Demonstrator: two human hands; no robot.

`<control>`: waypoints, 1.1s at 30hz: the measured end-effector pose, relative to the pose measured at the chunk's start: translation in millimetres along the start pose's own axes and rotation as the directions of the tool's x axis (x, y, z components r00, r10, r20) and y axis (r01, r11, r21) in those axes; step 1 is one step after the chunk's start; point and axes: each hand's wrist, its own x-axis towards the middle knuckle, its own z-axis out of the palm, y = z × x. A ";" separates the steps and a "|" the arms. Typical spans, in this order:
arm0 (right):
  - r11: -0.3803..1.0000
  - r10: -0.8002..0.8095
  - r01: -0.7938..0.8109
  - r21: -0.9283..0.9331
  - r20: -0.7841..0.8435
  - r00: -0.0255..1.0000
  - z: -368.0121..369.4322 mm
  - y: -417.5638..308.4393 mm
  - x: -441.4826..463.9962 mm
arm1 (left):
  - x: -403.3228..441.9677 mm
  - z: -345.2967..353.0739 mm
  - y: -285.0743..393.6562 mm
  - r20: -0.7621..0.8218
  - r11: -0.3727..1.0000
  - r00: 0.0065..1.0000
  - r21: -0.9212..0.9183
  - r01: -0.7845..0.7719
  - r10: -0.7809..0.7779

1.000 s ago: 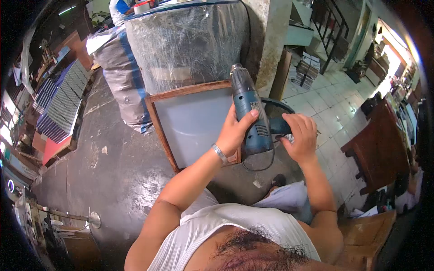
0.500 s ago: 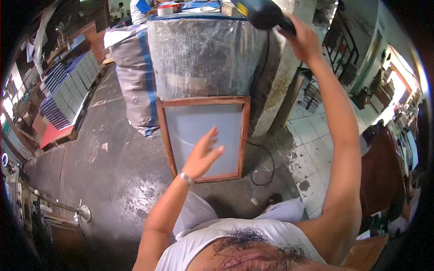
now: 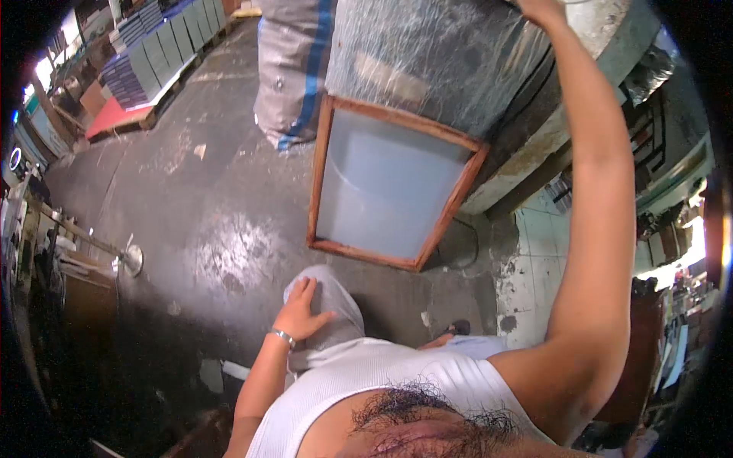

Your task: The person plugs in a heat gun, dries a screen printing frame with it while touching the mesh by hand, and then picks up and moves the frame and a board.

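My left hand [image 3: 301,314], with a bracelet or watch at its wrist, rests on my left knee [image 3: 336,305] with the fingers spread. My right arm stretches up to the top right, where my right hand [image 3: 544,11] is cut by the frame's edge. Its fingertips and anything in them are out of sight. In front of me a wood-framed screen [image 3: 389,179], with a pale, translucent sheet stretched in it, leans against a plastic-wrapped block [image 3: 427,61]. Neither hand touches the screen.
A grey sack with a blue stripe [image 3: 290,72] stands left of the wrapped block. Stacked books [image 3: 156,57] lie on a pallet at the far left. A dark cable [image 3: 527,95] runs down by the pillar [image 3: 527,172]. White tiles [image 3: 534,267] begin at right.
My left hand has dropped from in front of the screen to my knee. My right hand, which held a hair dryer, is now at the top edge, the dryer out of view. The view has tilted down and turned.
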 end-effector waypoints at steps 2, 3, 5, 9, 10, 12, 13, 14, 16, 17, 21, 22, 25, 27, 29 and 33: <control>1.000 -0.013 0.014 0.019 -0.070 0.997 12.6 10.1 2.5 | 0.6 -0.4 2.6 0.019 0.998 0.999 0.045 0.049 -0.050; 0.997 -0.055 0.060 0.052 -0.093 0.994 21.7 17.7 5.5 | 2.2 -2.9 5.2 0.032 0.995 0.997 0.063 0.071 -0.074; 0.983 -0.123 0.141 0.115 -0.152 0.981 31.2 26.7 5.1 | 7.3 -10.8 12.2 0.055 0.989 0.992 0.104 0.110 -0.116; 0.965 -0.143 0.222 0.139 -0.430 0.891 24.7 24.0 -37.2 | 27.1 -33.8 15.6 0.226 0.980 0.954 0.010 0.200 -0.197; 0.957 -0.118 0.228 0.179 -0.475 0.872 15.7 21.1 -58.4 | 35.9 -46.4 23.7 0.198 0.981 0.963 -0.030 0.193 -0.183; 0.931 -0.068 0.242 0.273 -0.521 0.851 15.3 32.9 -101.8 | 67.4 -65.5 38.8 0.140 0.981 0.979 -0.106 0.161 -0.146; 0.912 -0.044 0.251 0.326 -0.529 0.847 31.0 43.2 -130.9 | 91.3 -70.3 41.0 -0.009 0.995 0.999 -0.094 0.044 -0.045; 0.887 -0.019 0.262 0.380 -0.538 0.843 54.7 52.9 -164.6 | 117.7 -75.9 41.0 -0.157 0.995 0.986 -0.070 -0.072 0.060; 0.813 0.035 0.300 0.499 -0.557 0.830 109.3 64.9 -233.6 | 189.5 -94.1 32.7 -0.348 0.942 0.931 -0.263 -0.207 0.107; 0.829 0.124 0.177 0.530 -0.483 0.867 141.0 71.5 -266.4 | 220.8 -113.8 51.1 -0.346 0.852 0.938 -0.495 -0.171 -0.013; 0.622 0.404 -0.396 0.675 0.156 0.901 223.5 70.2 -337.5 | 312.8 -181.7 101.1 -0.495 0.842 0.859 -0.513 -0.166 -0.132; 0.564 0.419 -0.482 0.671 0.271 0.867 235.4 68.3 -341.7 | 327.1 -194.9 116.0 -0.479 0.871 0.865 -0.478 -0.113 -0.151; 0.458 0.358 -0.590 0.665 0.470 0.807 259.8 63.1 -335.8 | 378.3 -213.2 110.3 -0.440 0.820 0.828 -0.570 0.041 -0.348; 0.408 0.278 -0.474 0.780 0.389 0.878 271.9 59.6 -333.5 | 393.0 -210.2 111.2 -0.350 0.851 0.882 -0.516 0.101 -0.316; 0.307 0.173 -0.527 0.793 0.498 0.850 240.2 50.4 -318.2 | 409.7 -205.0 97.7 -0.358 0.981 0.916 0.002 0.196 -0.182; 0.128 0.227 -0.616 0.777 0.582 0.781 232.5 54.0 -331.0 | 396.5 -189.0 118.1 -0.580 0.872 0.653 -0.359 0.333 -0.488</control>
